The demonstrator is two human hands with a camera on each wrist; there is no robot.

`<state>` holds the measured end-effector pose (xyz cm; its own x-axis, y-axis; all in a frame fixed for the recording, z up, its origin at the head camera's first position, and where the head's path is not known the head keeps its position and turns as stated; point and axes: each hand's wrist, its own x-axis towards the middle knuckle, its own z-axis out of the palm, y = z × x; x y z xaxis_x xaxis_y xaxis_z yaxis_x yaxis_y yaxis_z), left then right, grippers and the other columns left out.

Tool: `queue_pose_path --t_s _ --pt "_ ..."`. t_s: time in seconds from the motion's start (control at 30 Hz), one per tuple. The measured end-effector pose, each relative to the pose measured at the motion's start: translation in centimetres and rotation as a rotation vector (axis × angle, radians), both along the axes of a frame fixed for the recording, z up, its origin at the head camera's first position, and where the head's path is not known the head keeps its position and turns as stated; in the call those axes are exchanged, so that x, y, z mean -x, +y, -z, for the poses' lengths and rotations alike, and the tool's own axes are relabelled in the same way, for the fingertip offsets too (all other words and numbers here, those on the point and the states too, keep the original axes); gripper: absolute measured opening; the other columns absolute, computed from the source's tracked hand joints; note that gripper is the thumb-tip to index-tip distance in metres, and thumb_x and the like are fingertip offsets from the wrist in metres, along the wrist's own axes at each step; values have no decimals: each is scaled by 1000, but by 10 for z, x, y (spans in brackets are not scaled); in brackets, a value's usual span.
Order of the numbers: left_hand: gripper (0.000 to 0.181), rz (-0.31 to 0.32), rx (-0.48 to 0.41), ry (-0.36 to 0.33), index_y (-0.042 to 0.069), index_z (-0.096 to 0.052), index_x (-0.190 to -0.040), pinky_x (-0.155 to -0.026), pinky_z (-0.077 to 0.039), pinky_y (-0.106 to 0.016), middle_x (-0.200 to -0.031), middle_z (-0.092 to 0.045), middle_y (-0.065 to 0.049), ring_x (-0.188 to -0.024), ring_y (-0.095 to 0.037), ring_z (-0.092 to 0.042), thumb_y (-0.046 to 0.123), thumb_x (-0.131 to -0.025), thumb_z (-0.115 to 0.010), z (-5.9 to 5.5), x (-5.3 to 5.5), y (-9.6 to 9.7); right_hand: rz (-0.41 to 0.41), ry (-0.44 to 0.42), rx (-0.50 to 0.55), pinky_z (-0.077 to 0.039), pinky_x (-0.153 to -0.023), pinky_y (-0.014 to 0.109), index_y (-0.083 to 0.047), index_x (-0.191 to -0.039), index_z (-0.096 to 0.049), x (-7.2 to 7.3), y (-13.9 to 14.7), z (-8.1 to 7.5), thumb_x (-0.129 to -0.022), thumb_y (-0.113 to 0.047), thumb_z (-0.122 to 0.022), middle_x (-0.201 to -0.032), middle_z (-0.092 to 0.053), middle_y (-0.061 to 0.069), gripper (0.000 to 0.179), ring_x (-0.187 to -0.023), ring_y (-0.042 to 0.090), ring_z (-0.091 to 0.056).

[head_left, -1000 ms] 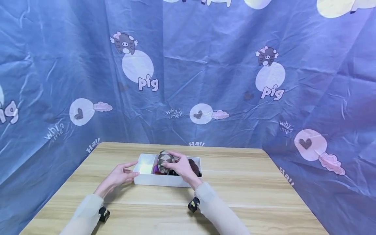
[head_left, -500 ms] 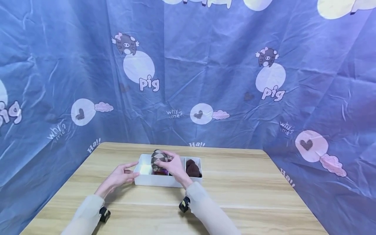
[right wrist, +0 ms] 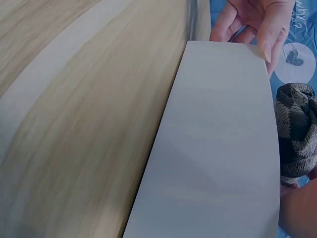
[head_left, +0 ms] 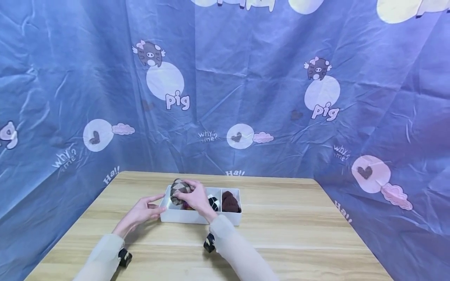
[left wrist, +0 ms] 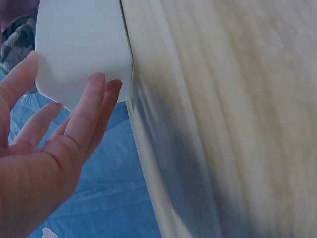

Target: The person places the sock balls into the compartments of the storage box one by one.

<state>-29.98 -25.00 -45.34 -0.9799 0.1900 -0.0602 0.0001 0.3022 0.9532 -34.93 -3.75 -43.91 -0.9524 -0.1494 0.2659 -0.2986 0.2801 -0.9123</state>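
A white divided box (head_left: pixel 190 217) stands on the wooden table. My right hand (head_left: pixel 197 198) pinches a rolled-up checkered sock (head_left: pixel 178 190) between thumb and fingers, over the leftmost compartment. In the right wrist view the checkered sock (right wrist: pixel 296 131) shows just past the box's long wall (right wrist: pixel 213 139). Fingers mostly straight, my left hand (head_left: pixel 143 212) touches the box's left end; the left wrist view shows its fingertips against the white end wall (left wrist: pixel 84 44). A purple-red bundle (head_left: pixel 188 207) lies partly hidden under my right hand.
Further right in the box sit a black-and-white bundle (head_left: pixel 213 203) and, in the rightmost compartment, a dark brown bundle (head_left: pixel 230 202). The wooden table (head_left: pixel 299 226) reaches back to a blue printed cloth (head_left: pixel 274 156) hanging around it.
My right hand has moved left along the box with the checkered sock, from the middle to the leftmost compartment, uncovering the brown and black-and-white bundles. My left hand has stayed at the box's end.
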Motion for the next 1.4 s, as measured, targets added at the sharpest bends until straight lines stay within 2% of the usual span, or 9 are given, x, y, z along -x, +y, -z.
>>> queue_pose_path --t_s 0.23,0.4,0.7,0.87,1.1,1.3,1.4 --pt "77 9 -11 -5 -2 -31 -150 -89 -59 -37 -106 -71 -18 -93 -21 -69 17 -89 -73 2 0 0 11 54 -122 -51 -96 29 -19 -120 -71 0 -9 0 -69 -30 -86 -124 -66 3 55 -111 18 -60" --pt "77 10 -21 -7 -3 -30 -150 -90 -59 -38 -107 -70 -19 -93 -22 -69 16 -89 -72 0 0 0 12 73 -217 -51 -97 29 -17 -121 -70 0 -12 -4 -70 -35 -85 -127 -65 2 56 -115 20 -60" --pt "78 22 -40 -12 -2 -27 -151 -91 -58 -41 -109 -70 -22 -93 -22 -70 15 -89 -72 0 -2 0 -2 84 -260 -48 -99 36 -20 -123 -69 -2 -15 -1 -69 -39 -87 -133 -61 0 60 -117 21 -57" --pt "79 6 -40 -20 -1 -28 -151 -91 -58 -41 -108 -71 -20 -92 -23 -70 15 -89 -72 1 -3 1 -5 57 -223 -48 -102 40 -19 -122 -70 -3 -14 2 -71 -35 -87 -133 -61 3 56 -119 24 -57" --pt "78 11 -33 -11 -2 -29 -151 -93 -57 -42 -109 -69 -22 -94 -23 -69 16 -89 -72 2 -1 1 -13 9 -150 -52 -97 36 -17 -120 -71 -3 -11 -1 -76 -27 -84 -126 -65 8 46 -111 24 -61" --pt "77 6 -23 -12 -1 -30 -151 -94 -57 -41 -113 -68 -24 -96 -22 -69 17 -89 -72 3 0 0 -101 -45 4 -57 -89 31 -14 -121 -70 -3 -7 -2 -80 -20 -81 -112 -73 14 42 -102 22 -69" --pt "76 7 -24 -1 -1 -30 -151 -94 -57 -42 -114 -67 -25 -97 -23 -68 16 -90 -71 2 -2 0 -132 -62 69 -58 -86 27 -12 -122 -69 -2 -3 0 -82 -19 -80 -114 -72 16 42 -101 19 -70"
